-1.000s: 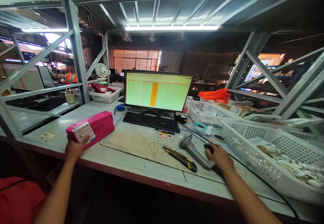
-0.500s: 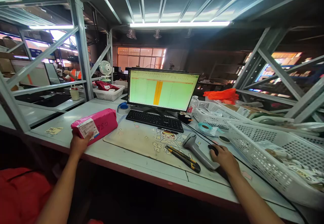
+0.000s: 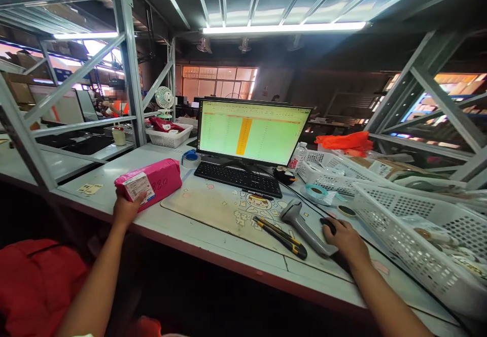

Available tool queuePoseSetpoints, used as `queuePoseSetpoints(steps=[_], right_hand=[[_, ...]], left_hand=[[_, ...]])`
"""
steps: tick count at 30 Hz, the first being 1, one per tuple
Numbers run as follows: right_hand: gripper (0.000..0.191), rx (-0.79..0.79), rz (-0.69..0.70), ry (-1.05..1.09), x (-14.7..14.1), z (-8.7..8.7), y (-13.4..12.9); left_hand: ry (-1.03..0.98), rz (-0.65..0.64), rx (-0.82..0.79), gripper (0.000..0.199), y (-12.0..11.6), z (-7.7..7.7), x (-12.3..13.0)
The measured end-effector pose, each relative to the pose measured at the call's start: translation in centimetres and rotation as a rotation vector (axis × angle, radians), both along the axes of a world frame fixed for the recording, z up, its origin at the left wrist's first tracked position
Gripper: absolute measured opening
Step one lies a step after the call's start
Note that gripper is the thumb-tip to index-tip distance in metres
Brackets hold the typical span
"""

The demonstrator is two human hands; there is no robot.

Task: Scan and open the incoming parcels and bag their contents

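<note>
No real change over the last second beyond head drift: left hand (image 3: 127,209) still gripping the pink parcel (image 3: 149,182) at the near-left desk edge, right hand (image 3: 344,237) still curled over the mouse (image 3: 328,223) beside the barcode scanner (image 3: 306,225).

Open desk mat (image 3: 213,207) between left hand (image 3: 125,210) and right hand (image 3: 348,238). Just left of the right hand, barcode scanner (image 3: 306,228) and utility knife (image 3: 281,231); right of it, white basket (image 3: 414,235). Ahead, keyboard (image 3: 239,178).
</note>
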State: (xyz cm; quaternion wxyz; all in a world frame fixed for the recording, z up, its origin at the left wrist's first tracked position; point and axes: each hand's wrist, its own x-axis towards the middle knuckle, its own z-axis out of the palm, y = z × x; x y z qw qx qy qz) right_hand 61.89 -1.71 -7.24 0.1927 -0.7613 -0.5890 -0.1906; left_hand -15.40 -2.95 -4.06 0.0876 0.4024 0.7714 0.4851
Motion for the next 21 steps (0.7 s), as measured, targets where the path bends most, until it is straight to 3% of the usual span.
queuePoseSetpoints(steps=[14,21], right_hand=[[0.069,-0.028,0.001,0.061,-0.6,0.7,-0.3],[0.079,0.011,0.072,0.142,-0.8,1.2,0.0]], left_hand=[[0.005,-0.007,0.047,0.081,0.1,-0.6,-0.1],[-0.008,0.000,0.017,0.082,0.2,-0.5,-0.2]])
